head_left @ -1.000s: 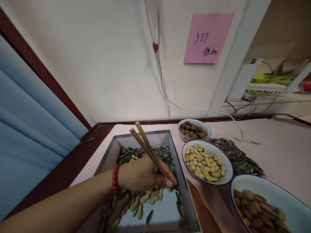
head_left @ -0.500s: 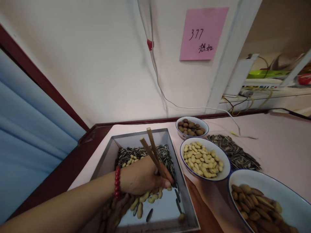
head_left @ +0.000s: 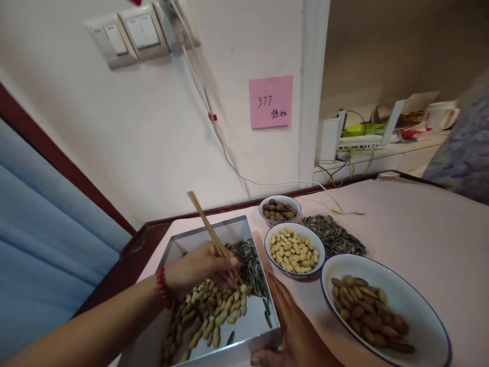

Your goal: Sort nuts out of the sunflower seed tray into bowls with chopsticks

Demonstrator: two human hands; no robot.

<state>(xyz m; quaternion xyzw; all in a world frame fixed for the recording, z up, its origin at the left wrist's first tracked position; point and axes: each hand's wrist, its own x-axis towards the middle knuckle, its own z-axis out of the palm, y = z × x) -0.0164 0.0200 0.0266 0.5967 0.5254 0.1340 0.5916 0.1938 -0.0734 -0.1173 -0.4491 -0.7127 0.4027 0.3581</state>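
Note:
A pair of wooden chopsticks (head_left: 206,220) is held in my left hand (head_left: 204,267), which wears a red bead bracelet. Their tips point down at peanuts in shell (head_left: 225,311) inside an open grey-walled box (head_left: 263,339); whether they grip a peanut I cannot tell. Striped sunflower seeds (head_left: 250,265) are heaped along the far right of the box, and a few lie loose beside the right wall. My right hand (head_left: 294,326) holds the box at its near right corner, fingers along the outer side wall and thumb at the front wall.
Right of the box stand a bowl of round brown nuts (head_left: 280,209), a bowl of peanuts (head_left: 294,250) and a larger bowl of long brown nuts (head_left: 370,311). A pile of sunflower seeds (head_left: 332,234) lies behind them. A white cable (head_left: 275,182) trails onto the table.
The view has shifted, showing wall switches. My left hand's chopsticks have come together and moved over the peanuts. My right hand, blurred beside the box before, now shows clearly against its corner.

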